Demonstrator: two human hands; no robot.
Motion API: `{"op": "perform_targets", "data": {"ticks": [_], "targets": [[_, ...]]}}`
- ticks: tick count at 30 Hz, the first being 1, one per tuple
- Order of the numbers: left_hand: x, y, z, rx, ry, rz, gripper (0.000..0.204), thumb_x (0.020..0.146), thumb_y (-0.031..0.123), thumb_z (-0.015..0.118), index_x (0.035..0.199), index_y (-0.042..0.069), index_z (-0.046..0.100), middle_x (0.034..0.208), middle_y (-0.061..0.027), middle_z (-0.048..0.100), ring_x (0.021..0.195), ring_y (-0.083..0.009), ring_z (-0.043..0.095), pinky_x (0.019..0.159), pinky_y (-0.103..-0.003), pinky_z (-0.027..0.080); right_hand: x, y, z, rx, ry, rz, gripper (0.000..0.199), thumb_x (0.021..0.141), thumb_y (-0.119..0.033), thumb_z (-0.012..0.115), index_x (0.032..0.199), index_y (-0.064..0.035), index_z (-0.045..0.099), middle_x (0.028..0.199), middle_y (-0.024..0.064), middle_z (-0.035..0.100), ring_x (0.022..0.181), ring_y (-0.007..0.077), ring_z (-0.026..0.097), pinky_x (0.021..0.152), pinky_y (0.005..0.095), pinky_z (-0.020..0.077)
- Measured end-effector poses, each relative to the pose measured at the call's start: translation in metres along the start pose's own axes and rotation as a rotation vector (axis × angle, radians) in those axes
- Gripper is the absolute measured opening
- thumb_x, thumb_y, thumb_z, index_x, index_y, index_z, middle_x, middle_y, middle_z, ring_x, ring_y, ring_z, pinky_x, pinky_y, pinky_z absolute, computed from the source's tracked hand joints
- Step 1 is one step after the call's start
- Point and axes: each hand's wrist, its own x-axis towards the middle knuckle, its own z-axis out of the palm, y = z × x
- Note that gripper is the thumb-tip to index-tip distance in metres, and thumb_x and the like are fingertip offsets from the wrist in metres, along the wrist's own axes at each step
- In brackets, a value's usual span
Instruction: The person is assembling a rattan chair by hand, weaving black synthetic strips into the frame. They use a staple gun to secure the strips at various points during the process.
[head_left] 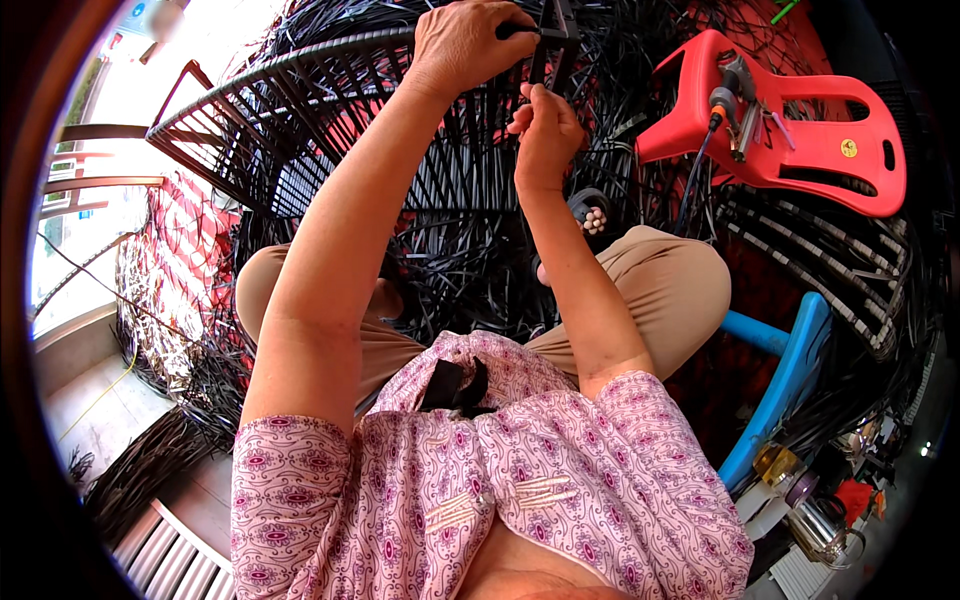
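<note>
A black chair-like frame (300, 125), wound with dark flat strips in open rows, lies in front of me. My left hand (470, 45) is curled at its upper rail, thumb and fingers closing near the dark corner post (560, 40); what sits between them is partly hidden. Just below that corner my right hand (548, 140) is closed in a pinch, its fingertips at the lower end of a black strip (538, 70). The strip runs up toward the corner post.
Loose black strips (450, 270) cover the floor around my legs. At right, a red plastic chair (830, 150) carries a power tool (735, 85) with a cord. A blue plastic chair (785, 390) stands nearer, beside a glass jar (820, 525). Dark strip bundles (150, 465) lie at left.
</note>
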Motion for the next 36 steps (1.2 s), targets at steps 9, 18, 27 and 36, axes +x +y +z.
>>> {"op": "perform_targets", "data": {"ticks": [9,18,27,36], "targets": [[0.0,0.003,0.0,0.014,0.01,0.008,0.031,0.081,0.046,0.067,0.098,0.023,0.077,0.088,0.0013,0.073,0.082,-0.0222,0.071,0.074,-0.036,0.053,0.001,-0.001,-0.001,-0.015,0.007,0.005,0.024,0.096,-0.021,0.062,0.09,0.0,0.071,0.063,0.0,0.059,0.049,0.0071,0.053,0.048,0.0219,0.0422],[-0.002,0.006,-0.001,0.003,0.026,0.011,0.031,0.081,0.045,0.067,0.098,0.022,0.078,0.091,0.0017,0.073,0.083,-0.0221,0.071,0.073,-0.035,0.053,0.003,-0.001,-0.002,-0.019,-0.002,-0.001,0.024,0.097,-0.021,0.061,0.091,-0.0001,0.071,0.062,-0.0003,0.058,0.049,0.0069,0.052,0.049,0.0217,0.0421],[-0.004,0.01,-0.002,-0.014,0.019,-0.017,0.031,0.081,0.045,0.067,0.098,0.021,0.077,0.09,0.0017,0.072,0.083,-0.0225,0.071,0.073,-0.035,0.052,0.004,0.0,-0.005,-0.02,-0.002,0.024,0.024,0.096,-0.022,0.062,0.094,0.0004,0.071,0.07,0.0013,0.061,0.056,0.0083,0.056,0.053,0.0229,0.0468],[-0.003,0.01,-0.002,0.003,0.01,-0.019,0.032,0.081,0.045,0.067,0.099,0.021,0.077,0.094,0.0013,0.073,0.086,-0.0233,0.071,0.074,-0.036,0.053,0.003,-0.003,-0.006,-0.075,-0.033,-0.022,0.021,0.095,-0.021,0.063,0.097,-0.0012,0.071,0.078,0.001,0.066,0.066,0.0108,0.06,0.067,0.0235,0.0473]]}}
